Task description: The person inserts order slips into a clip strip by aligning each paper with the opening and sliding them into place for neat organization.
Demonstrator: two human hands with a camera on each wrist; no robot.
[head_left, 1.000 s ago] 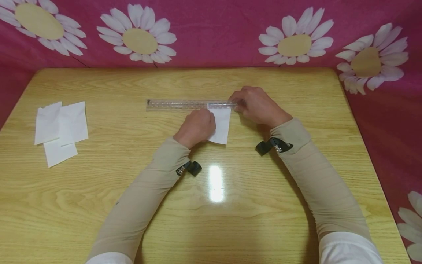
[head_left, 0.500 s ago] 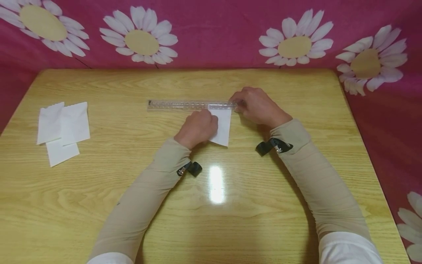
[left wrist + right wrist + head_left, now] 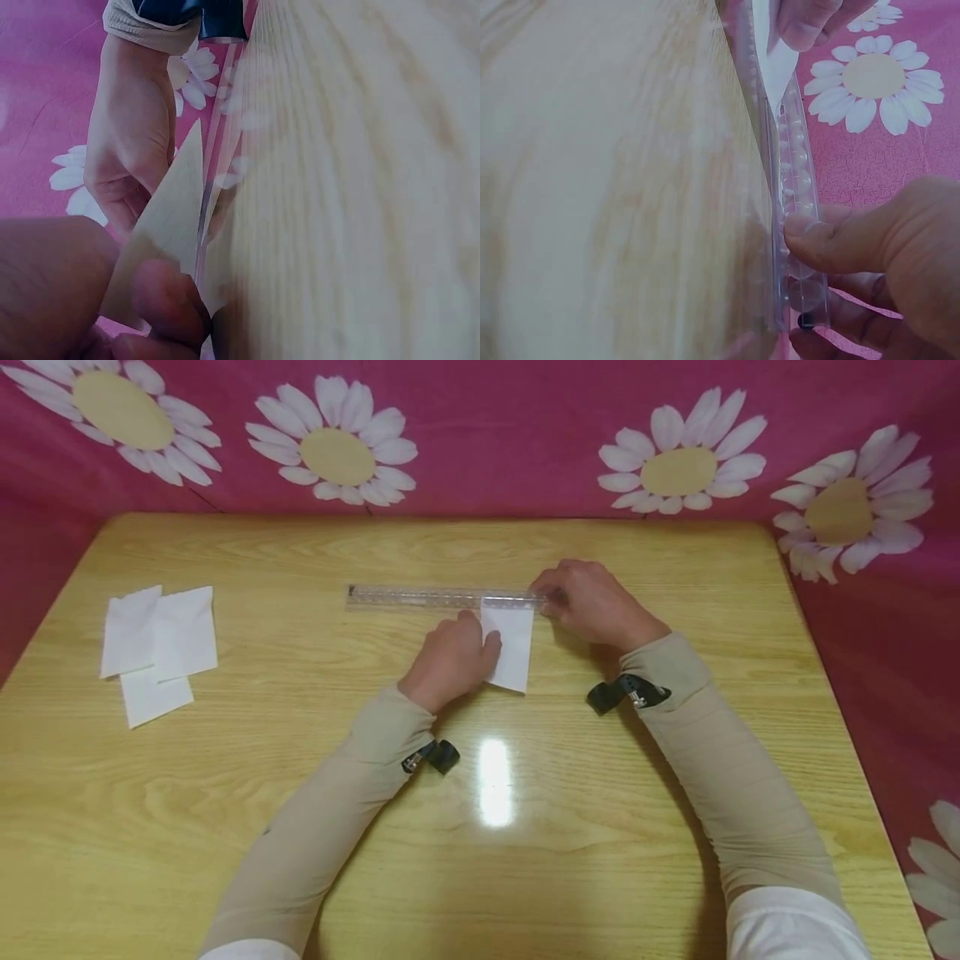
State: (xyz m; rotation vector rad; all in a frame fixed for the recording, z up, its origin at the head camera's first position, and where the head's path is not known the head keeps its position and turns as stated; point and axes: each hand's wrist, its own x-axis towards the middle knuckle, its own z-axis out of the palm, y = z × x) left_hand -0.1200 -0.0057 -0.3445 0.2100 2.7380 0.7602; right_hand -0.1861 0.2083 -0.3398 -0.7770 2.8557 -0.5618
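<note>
A clear plastic ruler (image 3: pixel 427 598) lies left to right across the wooden table. Its right end is held by my right hand (image 3: pixel 592 602); the right wrist view shows the thumb (image 3: pixel 810 232) on the ruler's near side and the fingers at its far side. A small white sheet of paper (image 3: pixel 513 647) has its top edge under the ruler. My left hand (image 3: pixel 452 658) pinches the sheet's left side, thumb on top, other fingertips hidden. In the left wrist view the paper (image 3: pixel 169 210) slants up off the table.
Several overlapping white paper pieces (image 3: pixel 185 631) with uneven top edges lie at the left of the table (image 3: pixel 300 793). Behind the table hangs a magenta cloth (image 3: pixel 495 435) with large daisies. A light reflection shines on the tabletop near the middle.
My left thumb has straightened out over the paper and the left hand has shifted slightly, uncovering more of the sheet. The right hand stays on the ruler. The whole view has drifted slightly.
</note>
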